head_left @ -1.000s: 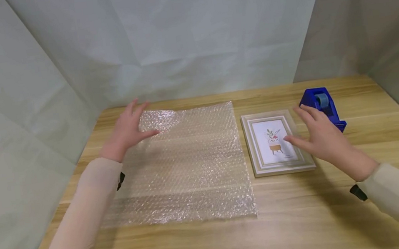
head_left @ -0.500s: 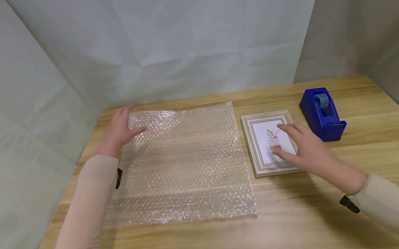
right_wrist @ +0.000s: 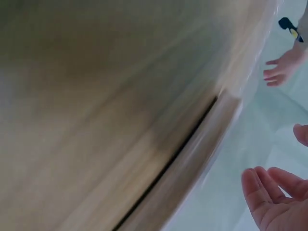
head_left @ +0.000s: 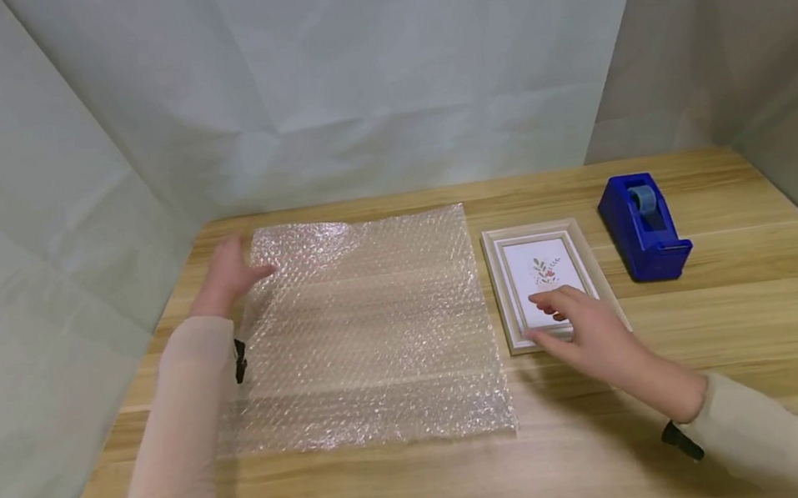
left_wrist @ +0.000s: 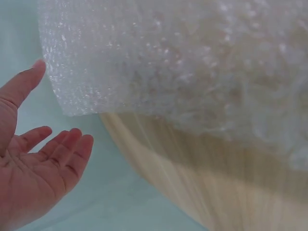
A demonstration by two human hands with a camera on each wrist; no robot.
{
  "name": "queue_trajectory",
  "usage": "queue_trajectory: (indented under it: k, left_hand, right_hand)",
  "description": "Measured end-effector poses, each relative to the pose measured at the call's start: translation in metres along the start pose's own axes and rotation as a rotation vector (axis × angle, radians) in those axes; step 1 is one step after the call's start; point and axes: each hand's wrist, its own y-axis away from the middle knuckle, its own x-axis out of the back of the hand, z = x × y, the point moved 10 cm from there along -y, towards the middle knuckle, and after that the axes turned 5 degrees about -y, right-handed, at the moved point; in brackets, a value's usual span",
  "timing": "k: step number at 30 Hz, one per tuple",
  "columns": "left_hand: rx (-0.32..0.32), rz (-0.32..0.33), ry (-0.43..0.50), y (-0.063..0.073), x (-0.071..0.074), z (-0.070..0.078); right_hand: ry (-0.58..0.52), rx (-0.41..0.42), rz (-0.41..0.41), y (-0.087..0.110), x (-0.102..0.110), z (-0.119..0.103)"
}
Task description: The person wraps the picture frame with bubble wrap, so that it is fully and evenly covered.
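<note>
A clear sheet of bubble wrap lies flat across the left and middle of the table. At its far left corner is my left hand; in the left wrist view this hand has its thumb spread from its fingers, with nothing between them. To the right of the wrap lies a picture frame, face up, with a potted plant print. My right hand hovers over its lower right part, fingers loosely bent and holding nothing. The right wrist view shows the frame's edge and my right fingers apart from it.
A blue tape dispenser with a roll of tape stands right of the picture frame, farther back. The wooden table is enclosed by pale fabric walls at the back and sides.
My right hand has moved left and toward me, from near the tape dispenser to over the frame's lower part. My left hand has shifted left and slightly nearer, to the wrap's left edge.
</note>
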Motion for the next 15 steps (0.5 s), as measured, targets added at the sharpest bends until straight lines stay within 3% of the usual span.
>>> queue_trajectory:
  k: [7,15]
  left_hand:
    - [0.078,-0.056,0.045,0.003,-0.013,-0.013]
    - [0.101,-0.085,0.051,0.001,-0.021,-0.018]
  right_hand:
    - [-0.167,-0.206,-0.097,0.01,-0.021,0.006]
    - [-0.341,-0.428,-0.236,0.024,-0.046,0.013]
